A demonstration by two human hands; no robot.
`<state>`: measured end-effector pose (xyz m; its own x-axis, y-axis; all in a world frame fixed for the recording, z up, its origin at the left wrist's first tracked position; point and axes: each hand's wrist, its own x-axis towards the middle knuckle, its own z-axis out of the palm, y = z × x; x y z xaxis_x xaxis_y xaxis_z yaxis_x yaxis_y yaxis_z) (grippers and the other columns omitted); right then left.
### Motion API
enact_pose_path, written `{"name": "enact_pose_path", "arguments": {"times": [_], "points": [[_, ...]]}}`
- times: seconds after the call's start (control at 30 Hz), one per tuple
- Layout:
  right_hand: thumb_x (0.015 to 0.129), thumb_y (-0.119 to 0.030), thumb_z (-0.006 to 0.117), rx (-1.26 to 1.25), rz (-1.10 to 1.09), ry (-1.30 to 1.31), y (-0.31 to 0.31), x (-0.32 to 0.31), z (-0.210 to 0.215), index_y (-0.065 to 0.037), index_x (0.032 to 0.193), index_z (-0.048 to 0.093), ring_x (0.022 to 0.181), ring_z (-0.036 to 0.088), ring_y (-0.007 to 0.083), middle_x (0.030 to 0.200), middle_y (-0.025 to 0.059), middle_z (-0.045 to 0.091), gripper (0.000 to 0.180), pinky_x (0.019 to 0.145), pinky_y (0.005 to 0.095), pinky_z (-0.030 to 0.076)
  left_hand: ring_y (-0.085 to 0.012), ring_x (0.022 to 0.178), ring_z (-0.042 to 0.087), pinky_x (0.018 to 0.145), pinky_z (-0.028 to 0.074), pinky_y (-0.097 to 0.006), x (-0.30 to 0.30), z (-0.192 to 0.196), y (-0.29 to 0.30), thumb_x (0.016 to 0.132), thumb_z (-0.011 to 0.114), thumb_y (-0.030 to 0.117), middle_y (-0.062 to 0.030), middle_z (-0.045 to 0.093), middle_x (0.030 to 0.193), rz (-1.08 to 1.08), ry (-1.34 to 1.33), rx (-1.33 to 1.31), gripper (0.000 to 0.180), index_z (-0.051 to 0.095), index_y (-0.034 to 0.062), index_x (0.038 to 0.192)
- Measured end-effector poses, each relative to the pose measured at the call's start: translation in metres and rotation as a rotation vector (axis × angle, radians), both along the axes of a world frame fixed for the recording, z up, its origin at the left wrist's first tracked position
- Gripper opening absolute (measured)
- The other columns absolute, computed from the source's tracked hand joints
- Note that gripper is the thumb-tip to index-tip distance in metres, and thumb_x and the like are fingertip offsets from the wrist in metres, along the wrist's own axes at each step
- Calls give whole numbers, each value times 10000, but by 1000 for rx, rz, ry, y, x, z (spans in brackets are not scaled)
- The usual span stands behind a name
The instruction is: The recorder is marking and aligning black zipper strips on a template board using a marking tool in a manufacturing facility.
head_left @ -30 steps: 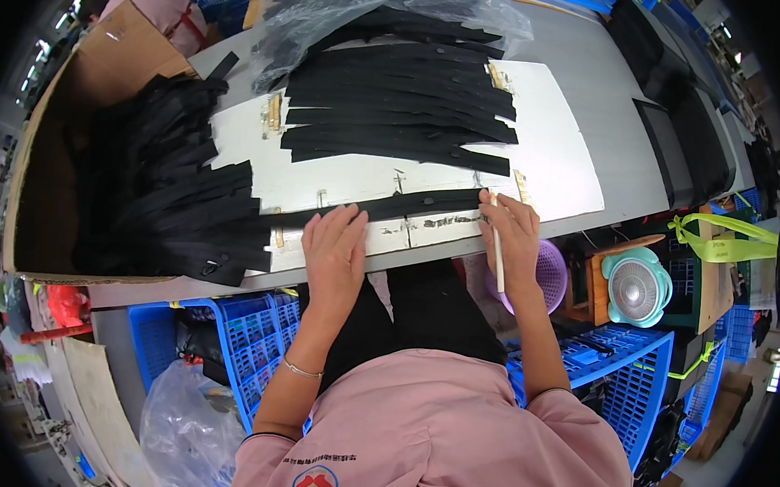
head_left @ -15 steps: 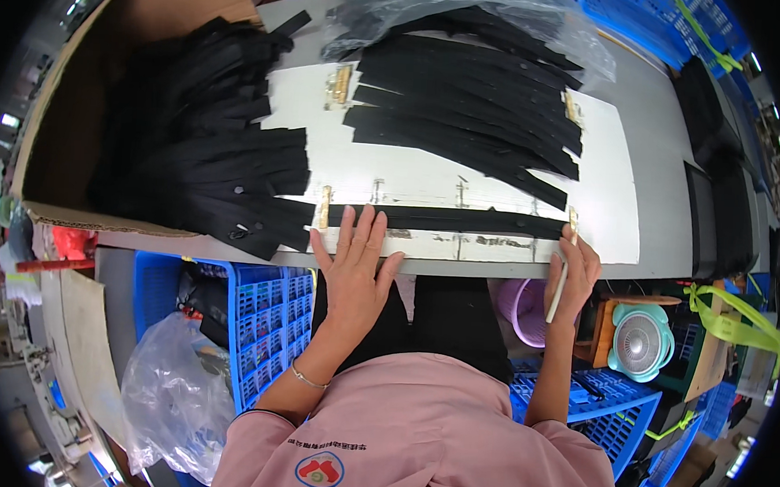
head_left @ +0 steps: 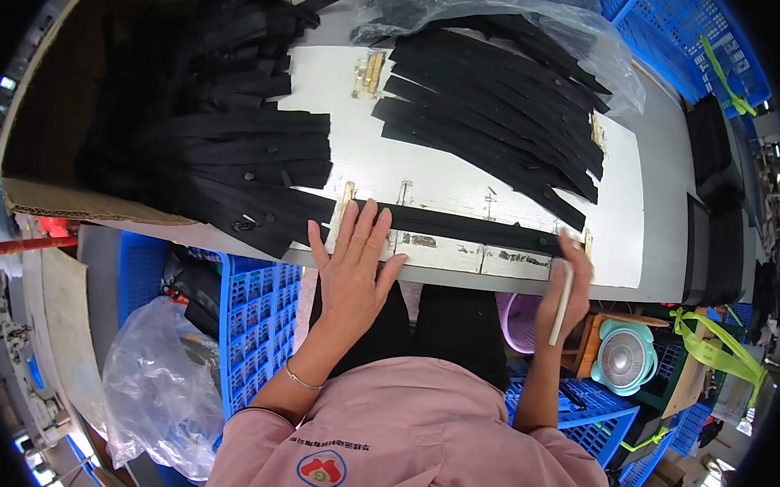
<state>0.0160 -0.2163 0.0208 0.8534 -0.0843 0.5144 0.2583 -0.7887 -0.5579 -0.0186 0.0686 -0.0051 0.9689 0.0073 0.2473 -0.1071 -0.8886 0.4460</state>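
Note:
My left hand point(head_left: 352, 264) lies flat, fingers spread, with its fingertips on the left end of a black fabric strip point(head_left: 461, 227). That strip runs straight across the near part of a white board point(head_left: 619, 216), between two small tan end pieces. At the strip's right end is my right hand point(head_left: 573, 288), slightly blurred. It is curled around a slim white pen-like stick point(head_left: 562, 305), which slants down along the palm. Whether its fingertips press the strip cannot be made out. Dark marks show on the board beside the strip.
Several black strips point(head_left: 495, 99) are fanned out on the board's far part. A heap of more strips point(head_left: 201, 145) spills from a cardboard box point(head_left: 39, 128) at left. Clear plastic point(head_left: 490, 24) lies behind. Blue crates point(head_left: 262, 325) and a small teal fan point(head_left: 627, 357) stand below the table edge.
The whole view has shifted and tilted slightly. My right hand has drawn a little left of the right end piece, its fingers now over the strip's end. My left hand stays on the strip.

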Motion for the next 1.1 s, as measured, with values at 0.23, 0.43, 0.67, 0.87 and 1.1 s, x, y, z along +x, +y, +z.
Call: {"name": "enact_pose_path", "arguments": {"times": [0.23, 0.43, 0.67, 0.87, 1.1], "points": [[1052, -159, 563, 628, 424, 479, 105, 30, 17, 10, 1162, 705, 811, 616, 90, 932, 69, 698, 247, 732, 236, 487, -296, 1525, 335, 1223, 26, -612, 0, -3, 1, 962, 693, 284, -111, 444, 1595, 18, -6, -21, 618, 495, 99, 1518], [1046, -129, 584, 625, 444, 544, 144, 46, -13, 27, 1068, 709, 731, 566, 59, 811, 15, 644, 201, 647, 204, 437, -283, 1490, 389, 1213, 53, -638, 1, -2, 0, 935, 717, 325, -108, 496, 1548, 24, -37, -42, 605, 552, 61, 1454], [1051, -162, 587, 517, 430, 448, 148, 42, -13, 31, 1055, 687, 716, 637, 125, 867, 83, 688, 217, 649, 264, 502, -281, 1484, 399, 1213, 58, -642, -1, -5, 1, 939, 706, 342, -113, 501, 1540, 28, -61, -40, 595, 563, 55, 1440], [1050, -154, 591, 468, 439, 428, 147, 42, -15, 34, 1053, 686, 729, 655, 140, 907, 97, 693, 211, 656, 279, 511, -282, 1481, 403, 1212, 58, -645, 1, -4, 1, 941, 704, 345, -116, 506, 1534, 26, -61, -43, 592, 566, 50, 1435], [1019, -103, 609, 501, 489, 461, 140, 41, -14, 50, 967, 699, 642, 614, 127, 772, 90, 677, 185, 592, 272, 477, -296, 1480, 403, 1209, 65, -649, 1, -3, 1, 930, 718, 323, -125, 512, 1528, 25, -55, -36, 593, 570, 45, 1433]]}}
